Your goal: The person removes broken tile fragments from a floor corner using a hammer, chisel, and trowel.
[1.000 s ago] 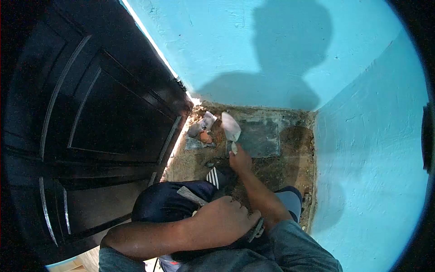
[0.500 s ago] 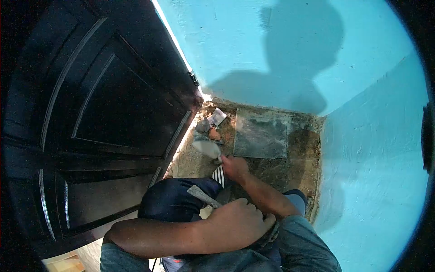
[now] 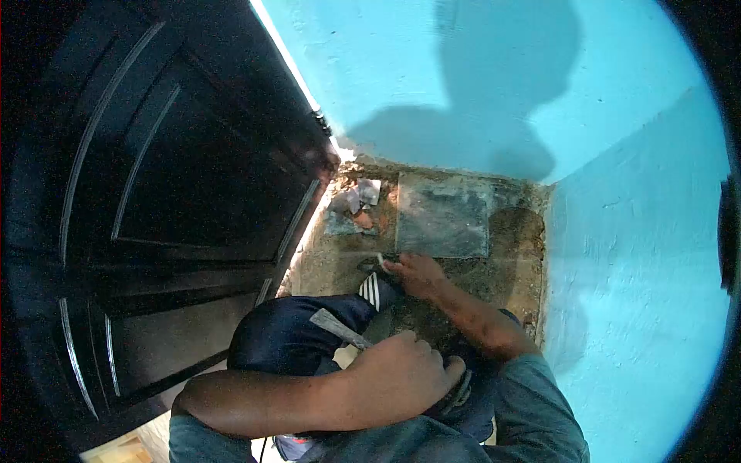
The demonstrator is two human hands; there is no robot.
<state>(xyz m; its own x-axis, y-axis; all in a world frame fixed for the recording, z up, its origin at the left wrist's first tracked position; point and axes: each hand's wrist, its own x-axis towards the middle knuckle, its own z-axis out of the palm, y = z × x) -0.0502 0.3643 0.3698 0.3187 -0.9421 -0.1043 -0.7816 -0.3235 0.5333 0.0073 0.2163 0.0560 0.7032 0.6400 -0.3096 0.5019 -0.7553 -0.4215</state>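
Note:
My right hand (image 3: 421, 275) is closed on the handle of a trowel (image 3: 359, 255), low over the floor beside my striped shoe (image 3: 370, 292). The trowel's blade is blurred, seen nearly edge-on and pointing left. Across my lap, my left hand (image 3: 401, 374) grips a flat, chisel-like tool (image 3: 340, 328) whose wide end points up and left. Beyond the trowel lie broken pale pieces (image 3: 369, 191) and an orange fragment (image 3: 363, 220). A square grey tile (image 3: 442, 214) lies on the rough floor to their right.
A dark panelled door (image 3: 193, 177) stands along the left. The blue wall (image 3: 370, 77) rises at the back and continues down the right side. Rough, dirty floor (image 3: 517, 262) borders the tile. My bent knee (image 3: 285, 332) is at lower left.
My right hand has shifted slightly right, and the trowel blade has turned from its broad face to nearly edge-on. The broken pieces lie somewhat differently. My left hand keeps its grip.

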